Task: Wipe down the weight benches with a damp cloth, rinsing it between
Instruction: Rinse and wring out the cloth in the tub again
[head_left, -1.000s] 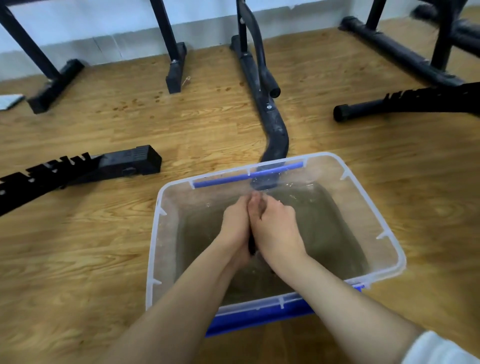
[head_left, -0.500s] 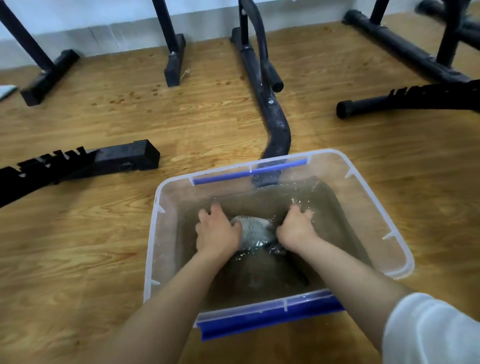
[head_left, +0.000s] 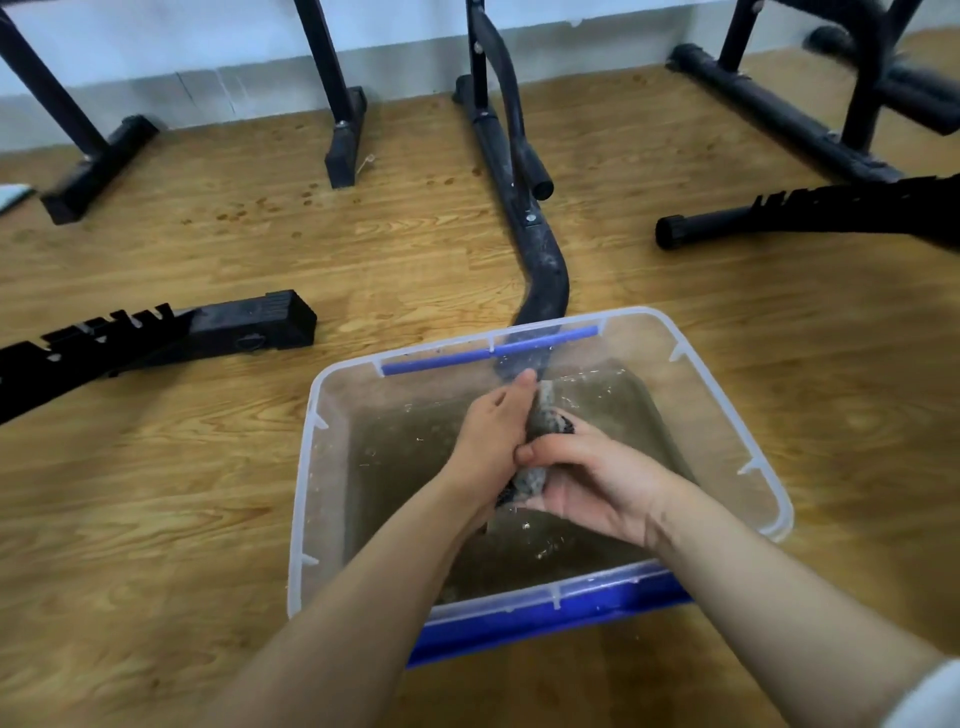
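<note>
A: Wringing stage, is it? Where's the cloth?

B: I'd judge so. The grey cloth (head_left: 536, 475) is bunched into a roll over the murky water (head_left: 405, 467), inside the clear plastic tub (head_left: 319, 493). The left hand (head_left: 493, 431) wraps the upper end and the right hand (head_left: 592, 483) the lower end. Each grip is closed tight on the fabric, and the two hands touch. Whether the roll's tail dips into the water I can't tell.

A: How should it be done well?

B: Twist the hands opposite ways and hold the roll low over the middle of the tub, so the run-off falls back in and not on the wooden floor (head_left: 156, 519). Squeeze until it barely drips, since the benches want a damp cloth, not a soaked one. The water looks cloudy, so another dunk may add little.

A: Any trouble with room?

B: Some. The tub's far rim, with its blue handle (head_left: 488, 354), lies just beside the left fingertips, so nothing should push forward. Past it, a curved black bench leg (head_left: 543, 270) runs right up to the tub. A notched black bar (head_left: 156, 338) lies on the floor to the left, and another (head_left: 841, 208) sits well apart to the right. Bare floor shows on both sides of the tub. Lifting straight up and back toward the body looks the freest way out.
</note>
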